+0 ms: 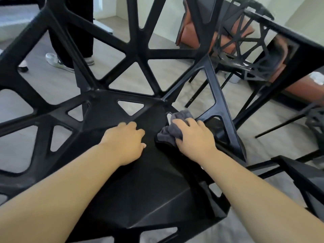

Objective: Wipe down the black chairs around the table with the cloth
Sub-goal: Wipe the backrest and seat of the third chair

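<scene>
**Cloth on the seat of the near black chair**

Left forearm point(61, 186) and right forearm point(254, 188), both bare, reach in from the bottom edge over the near black chair point(140, 181). View is blurred at the edges.

- Left hand point(126, 137): rests on the middle of the seat, fingers loosely bent, nothing in it.
- Right hand point(192, 135): fingers curled over a bunched grey cloth point(168, 134), pressing it to the seat. The cloth sits at the seat's back right corner, where the right-hand strut of the open lattice backrest meets it. Hands near each other, not touching.
- Backrest rises away from the camera; grey floor point(52, 79) shows through its triangular gaps.
- Second black lattice chair point(245, 50) upper right, beside a glossy dark table point(298, 55).
- Orange-brown upholstered seat point(189, 27) behind that chair.
- Another person's legs point(75, 32), dark trousers and pale sneakers, stand upper left, seen through the backrest.
</scene>
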Demonstrator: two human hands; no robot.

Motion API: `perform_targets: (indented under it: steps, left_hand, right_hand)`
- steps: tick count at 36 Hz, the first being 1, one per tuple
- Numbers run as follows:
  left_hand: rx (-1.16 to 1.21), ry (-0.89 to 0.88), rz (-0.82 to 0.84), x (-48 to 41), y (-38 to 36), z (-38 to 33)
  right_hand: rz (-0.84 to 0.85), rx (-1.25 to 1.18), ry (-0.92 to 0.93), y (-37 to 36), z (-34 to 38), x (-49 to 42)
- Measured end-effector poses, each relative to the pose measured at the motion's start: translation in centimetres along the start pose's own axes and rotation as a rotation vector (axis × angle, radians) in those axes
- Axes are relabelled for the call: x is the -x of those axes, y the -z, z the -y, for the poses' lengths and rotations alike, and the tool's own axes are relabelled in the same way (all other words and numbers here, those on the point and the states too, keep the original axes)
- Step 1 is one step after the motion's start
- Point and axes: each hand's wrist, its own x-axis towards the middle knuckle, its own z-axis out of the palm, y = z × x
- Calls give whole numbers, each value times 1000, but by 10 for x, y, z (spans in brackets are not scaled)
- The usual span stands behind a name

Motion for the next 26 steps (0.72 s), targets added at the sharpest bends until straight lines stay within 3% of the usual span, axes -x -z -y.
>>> perform_targets:
  steps: [6,13,17,21,26]
  left_hand:
    - [-29,11,10,-21,-16,2]
    - [-3,65,13,-40,-7,-6]
    - [-106,117,10,-49,-15,-22]
    - [-156,117,-65,-52,-23,-21]
    - [-157,99,-54,-50,-22,-20]
  right_hand:
    - [-185,269,-72,14,-17,-32]
    - [-453,293,-55,49,-52,-91]
    - [-472,336,-93,62,-66,-127]
    - [-421,206,-111,67,-75,-153]
    - [-339,193,-67,61,-79,-139]
